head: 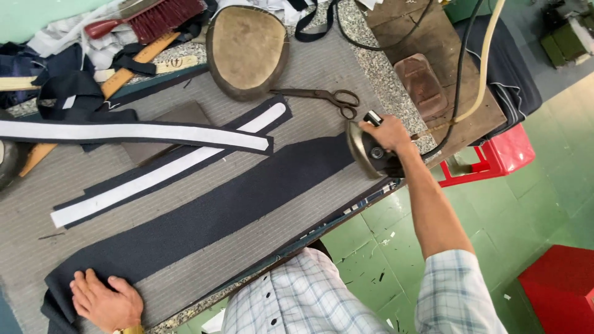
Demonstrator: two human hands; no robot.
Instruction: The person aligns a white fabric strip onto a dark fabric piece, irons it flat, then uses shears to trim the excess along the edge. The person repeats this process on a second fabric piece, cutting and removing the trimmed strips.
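Note:
A long dark navy fabric strip (210,219) lies diagonally across the grey padded ironing table (185,275). My left hand (105,302) presses flat on the strip's near left end. My right hand (390,133) grips the handle of a metal clothes iron (365,151), which is tipped on its side at the strip's far right end, by the table edge. Two other dark strips faced with white interlining (142,133) (148,179) lie beside the navy strip.
Black-handled scissors (325,96) lie just beyond the iron. A padded pressing ham (247,49), a red brush (154,18), wooden rulers (133,65) and fabric scraps sit at the back. A wooden board with an iron rest (421,83), cables, and red stools (504,154) stand to the right.

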